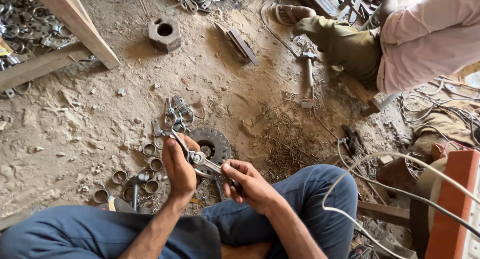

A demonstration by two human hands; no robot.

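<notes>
Left hand [178, 170] closed around one end of a metal clamp piece [196, 156], fingers curled, thumb along its top; right hand [248, 185] gripping the other end of the same clamp piece, fingers wrapped under it; piece spans between both hands, held above the dirt floor [90, 124], tilted down toward the right hand; toothed metal disc [216, 141] on the floor just beyond the hands, partly hidden by them; loose metal rings [150, 164] on the floor left of the left hand, some near the wrist; small pile of clamp parts [176, 113] beyond the left hand; hammer [309, 69] well beyond the right hand, near another person's leg [345, 44]; white cable [380, 189] right of the right hand, over the blue-trousered knee [320, 189].
</notes>
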